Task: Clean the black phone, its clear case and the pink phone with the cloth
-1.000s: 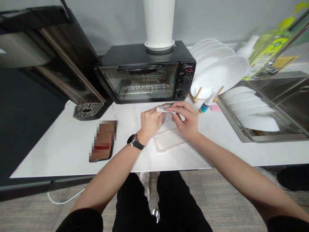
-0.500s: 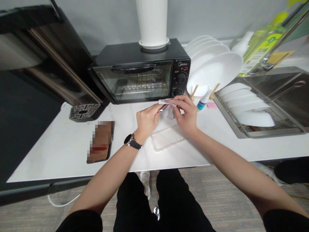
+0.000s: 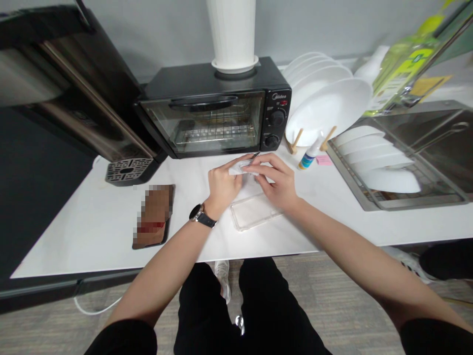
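Note:
My right hand (image 3: 279, 182) pinches a crumpled white wipe (image 3: 240, 167) in its fingertips. The wipe lies across the fingers of my left hand (image 3: 223, 185), which is closed around a thin, dark, shiny object (image 3: 255, 155). Most of that object is covered by the wipe and fingers, so its kind cannot be made out. Just below both hands, a clear phone case (image 3: 254, 212) lies flat on the white counter (image 3: 207, 246). To the right of my right hand stands a small spray bottle (image 3: 308, 157) with a blue label.
A phone (image 3: 155, 217), partly pixelated, lies on the left. A black toaster oven (image 3: 214, 123) stands behind my hands, with a drink machine (image 3: 129, 170) to its left. White plates (image 3: 328, 113) stand in a rack on the right, beside a sink (image 3: 424, 204) holding bowls (image 3: 388, 180).
My right hand has shifted slightly left and drawn the wipe over my left fingers, covering more of the shiny object. My left hand stays in nearly the same place.

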`<state>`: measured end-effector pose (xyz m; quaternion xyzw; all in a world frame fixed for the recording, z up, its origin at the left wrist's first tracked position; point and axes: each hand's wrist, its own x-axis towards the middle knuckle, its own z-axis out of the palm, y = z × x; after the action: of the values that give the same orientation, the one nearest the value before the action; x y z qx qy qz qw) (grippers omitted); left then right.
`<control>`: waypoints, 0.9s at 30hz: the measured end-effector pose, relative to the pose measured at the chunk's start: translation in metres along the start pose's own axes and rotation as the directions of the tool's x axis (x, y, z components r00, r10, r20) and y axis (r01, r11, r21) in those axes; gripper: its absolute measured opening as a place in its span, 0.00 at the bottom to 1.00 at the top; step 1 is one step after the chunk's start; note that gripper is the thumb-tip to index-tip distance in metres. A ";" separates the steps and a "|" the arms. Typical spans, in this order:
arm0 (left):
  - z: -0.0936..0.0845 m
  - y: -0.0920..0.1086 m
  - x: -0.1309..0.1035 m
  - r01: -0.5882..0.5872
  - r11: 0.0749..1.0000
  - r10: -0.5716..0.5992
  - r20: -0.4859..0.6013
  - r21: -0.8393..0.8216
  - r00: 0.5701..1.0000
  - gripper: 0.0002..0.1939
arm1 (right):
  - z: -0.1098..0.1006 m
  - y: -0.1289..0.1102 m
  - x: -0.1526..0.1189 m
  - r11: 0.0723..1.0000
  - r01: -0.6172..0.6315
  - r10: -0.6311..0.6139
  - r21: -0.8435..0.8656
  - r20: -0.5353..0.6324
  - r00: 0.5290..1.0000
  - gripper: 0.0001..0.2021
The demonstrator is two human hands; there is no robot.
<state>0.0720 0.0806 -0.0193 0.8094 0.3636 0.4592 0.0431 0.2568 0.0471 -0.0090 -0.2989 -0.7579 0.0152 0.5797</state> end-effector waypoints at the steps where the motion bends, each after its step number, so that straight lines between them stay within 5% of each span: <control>1: 0.000 -0.001 0.000 -0.002 1.000 0.002 -0.009 0.031 1.000 0.14 | -0.001 0.003 0.001 1.000 -0.021 0.021 -0.011 -0.029 0.999 0.16; 7: 0.001 -0.002 0.002 -0.042 0.997 0.044 -0.025 0.059 0.999 0.17 | -0.006 0.021 0.003 0.981 -0.190 0.185 -0.025 -0.137 0.973 0.16; 14: 0.004 -0.006 0.000 0.023 0.988 -0.021 -0.010 0.153 1.000 0.11 | 0.001 0.003 0.000 0.999 -0.052 0.052 -0.001 -0.027 0.998 0.18; 20: 0.001 0.000 0.002 0.009 1.000 -0.009 -0.012 0.024 1.000 0.27 | 0.001 -0.001 -0.002 0.999 0.002 -0.006 0.041 0.099 0.995 0.19; 27: 0.002 -0.003 0.002 -0.012 0.988 0.018 -0.039 0.153 0.999 0.13 | -0.001 0.010 -0.002 1.000 -0.009 0.010 -0.024 0.028 1.000 0.19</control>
<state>0.0727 0.0845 -0.0201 0.8034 0.3926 0.4466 -0.0299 0.2622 0.0537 -0.0139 -0.3093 -0.7647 0.0130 0.5652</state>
